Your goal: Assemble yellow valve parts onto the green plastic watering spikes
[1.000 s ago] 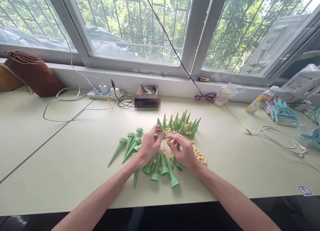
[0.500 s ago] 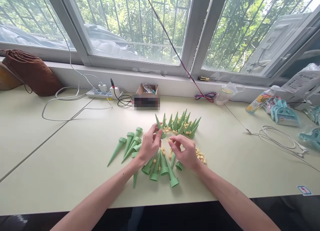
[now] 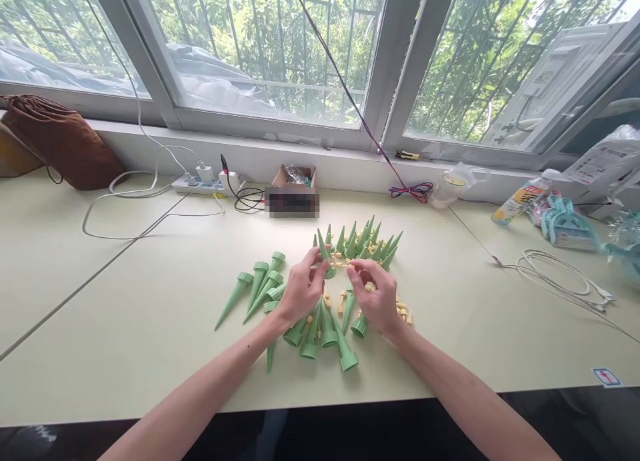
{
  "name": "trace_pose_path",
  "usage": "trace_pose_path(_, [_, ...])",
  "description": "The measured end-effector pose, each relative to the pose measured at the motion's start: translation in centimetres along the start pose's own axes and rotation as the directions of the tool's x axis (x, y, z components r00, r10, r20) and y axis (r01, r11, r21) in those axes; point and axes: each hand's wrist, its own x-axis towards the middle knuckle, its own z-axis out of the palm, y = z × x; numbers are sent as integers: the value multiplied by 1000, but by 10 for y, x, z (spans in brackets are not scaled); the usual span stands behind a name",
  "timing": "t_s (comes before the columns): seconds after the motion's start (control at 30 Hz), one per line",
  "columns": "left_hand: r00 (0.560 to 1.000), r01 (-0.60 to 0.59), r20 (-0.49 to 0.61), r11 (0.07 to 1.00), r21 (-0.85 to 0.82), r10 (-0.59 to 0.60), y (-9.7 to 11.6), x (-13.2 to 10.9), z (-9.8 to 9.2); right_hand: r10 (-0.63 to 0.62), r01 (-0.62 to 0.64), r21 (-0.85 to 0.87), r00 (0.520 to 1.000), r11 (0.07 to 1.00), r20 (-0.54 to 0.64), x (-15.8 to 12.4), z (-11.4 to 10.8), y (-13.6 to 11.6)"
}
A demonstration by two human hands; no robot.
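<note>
My left hand (image 3: 299, 292) is closed on a green plastic cone spike (image 3: 325, 252), its tip pointing up and away. My right hand (image 3: 376, 294) pinches a small yellow plug (image 3: 346, 265) right beside that cone's base. Below my hands lie several green cones (image 3: 320, 331) flat on the pale table (image 3: 150, 314). More cones (image 3: 257, 286) lie to the left. A cluster of upright cones (image 3: 367, 241) stands just beyond my hands. Small yellow plugs (image 3: 401, 310) are scattered to the right of my right hand.
A power strip (image 3: 200, 184) with white cables and a small cardboard box (image 3: 295, 178) sit by the window sill. A brown bag (image 3: 60, 141) lies far left. A coiled white cable (image 3: 560, 278), a bottle (image 3: 520, 201) and blue plastic items (image 3: 567, 224) lie to the right.
Both hands have risen slightly and come together. The right hand has brought the yellow plug up to the base of the cone held in the left hand.
</note>
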Motion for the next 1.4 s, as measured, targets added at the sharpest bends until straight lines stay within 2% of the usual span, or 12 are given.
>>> trace_pose_path(0.13, [999,-41,9,997,66,41,0,-1,0,8,-8,22,1000,1000,24,-1,0,0])
trace_pose_path(0.37, [993,-113,45,986,122,108,-3,-1,0,40,-53,81,988,995,151,1,1,0])
trace_pose_path(1.13, [979,-202,65,934,293,191,-11,-2,-2,70,-81,49,978,995,198,3,0,-2])
trace_pose_path(1.4, [975,-219,104,931,292,197,-14,-3,-2,62,-68,19,972,998,226,4,-1,2])
